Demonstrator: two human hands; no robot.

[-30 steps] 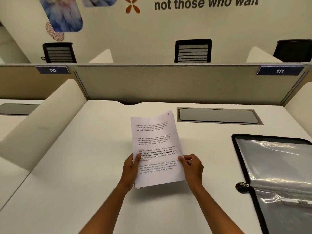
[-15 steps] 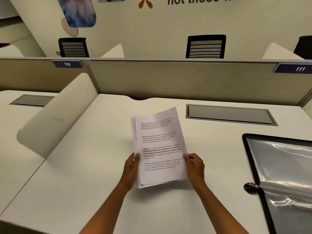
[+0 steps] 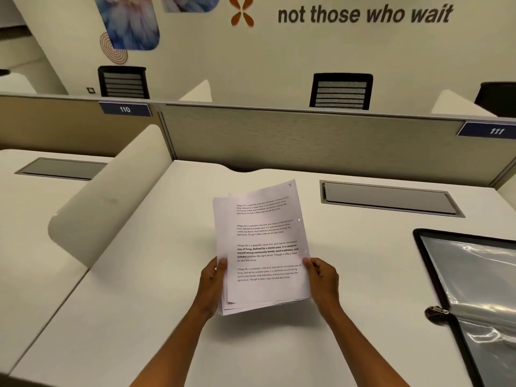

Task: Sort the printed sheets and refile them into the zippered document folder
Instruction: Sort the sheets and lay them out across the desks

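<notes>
I hold the stack of printed sheets (image 3: 264, 247) above the middle of the white desk (image 3: 134, 289), my left hand (image 3: 213, 283) clamped on its left edge near the bottom corner, my right hand (image 3: 324, 277) clamped on its right edge at about the same height. Thumbs lie on the printed face; the other fingers are hidden behind the paper. The sheets are not squared: lower edges fan out in steps at the bottom left, and a second sheet's corner shows at the top left. The zippered document folder (image 3: 474, 289) lies open at the right of the desk, well apart from the stack, its black edge running toward the near right, its zipper pull (image 3: 437, 310) on the left border. Open desk surface lies to the left and near side of the stack. A recessed cable hatch (image 3: 388, 198) sits far right, and a curved white divider (image 3: 111, 196) bounds the left.
</notes>
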